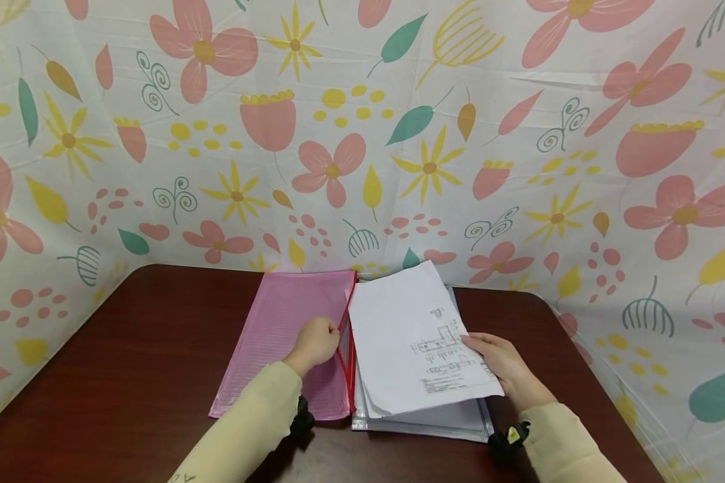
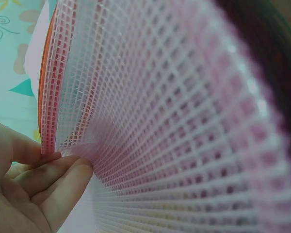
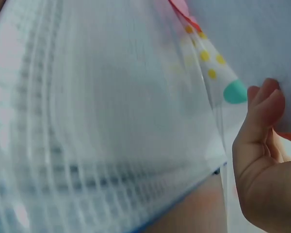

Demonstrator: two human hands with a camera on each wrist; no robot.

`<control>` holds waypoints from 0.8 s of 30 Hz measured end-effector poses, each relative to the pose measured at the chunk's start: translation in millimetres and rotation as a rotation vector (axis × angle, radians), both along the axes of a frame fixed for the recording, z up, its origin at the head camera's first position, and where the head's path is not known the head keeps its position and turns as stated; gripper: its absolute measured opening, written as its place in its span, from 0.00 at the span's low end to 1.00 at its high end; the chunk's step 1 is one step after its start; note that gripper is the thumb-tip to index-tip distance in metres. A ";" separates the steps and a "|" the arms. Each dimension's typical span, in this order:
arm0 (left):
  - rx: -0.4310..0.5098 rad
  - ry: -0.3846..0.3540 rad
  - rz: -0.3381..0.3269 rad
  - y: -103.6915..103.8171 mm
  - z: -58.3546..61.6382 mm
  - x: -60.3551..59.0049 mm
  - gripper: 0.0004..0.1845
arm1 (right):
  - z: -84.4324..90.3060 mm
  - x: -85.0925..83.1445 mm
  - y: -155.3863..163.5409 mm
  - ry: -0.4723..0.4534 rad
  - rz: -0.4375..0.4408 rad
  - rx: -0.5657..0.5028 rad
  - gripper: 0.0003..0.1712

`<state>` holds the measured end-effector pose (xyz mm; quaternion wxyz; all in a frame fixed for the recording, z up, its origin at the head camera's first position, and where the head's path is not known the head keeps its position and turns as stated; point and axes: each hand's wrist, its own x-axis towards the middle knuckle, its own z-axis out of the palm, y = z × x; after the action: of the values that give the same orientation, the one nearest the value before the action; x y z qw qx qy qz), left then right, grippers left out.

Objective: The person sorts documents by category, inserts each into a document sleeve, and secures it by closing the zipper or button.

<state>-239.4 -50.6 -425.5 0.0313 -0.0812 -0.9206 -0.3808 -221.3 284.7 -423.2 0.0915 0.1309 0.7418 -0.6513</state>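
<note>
A pink mesh zipper pouch (image 1: 278,322) with a red zipper edge lies flat on the table. My left hand (image 1: 317,342) pinches its zipper-side edge; in the left wrist view the thumb and fingers of that hand (image 2: 43,187) grip the mesh beside the zipper and lift it. My right hand (image 1: 501,362) holds the right edge of white paper sheets (image 1: 399,335), the top one printed with line drawings. These sheets are raised and tilted over a clear mesh pouch (image 1: 423,429), which has more white paper visible in it. In the right wrist view, the right hand (image 3: 264,155) pinches the paper from below.
The dark brown table (image 1: 139,349) extends to both sides of the pouches. A floral cloth (image 1: 338,134) hangs behind the table and along its sides. Dark wrist straps (image 1: 507,439) sit at both sleeves.
</note>
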 end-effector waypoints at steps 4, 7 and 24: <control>-0.001 0.009 -0.004 2.6 -0.9 -1.2 0.22 | 1.0 -0.6 -7.3 0.006 -0.033 0.008 0.31; -0.028 0.026 -0.003 4.8 -0.2 -1.4 0.21 | 0.7 -1.2 -12.8 0.011 -0.063 0.020 0.30; -0.460 0.003 -0.038 29.3 21.9 0.3 0.11 | 6.8 -3.0 -34.5 0.109 -0.138 0.123 0.26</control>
<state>-239.1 -21.3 -403.6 0.0059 -0.1042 -0.9814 -0.1611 -224.4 250.2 -416.4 -0.0023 0.1512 0.7736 -0.6153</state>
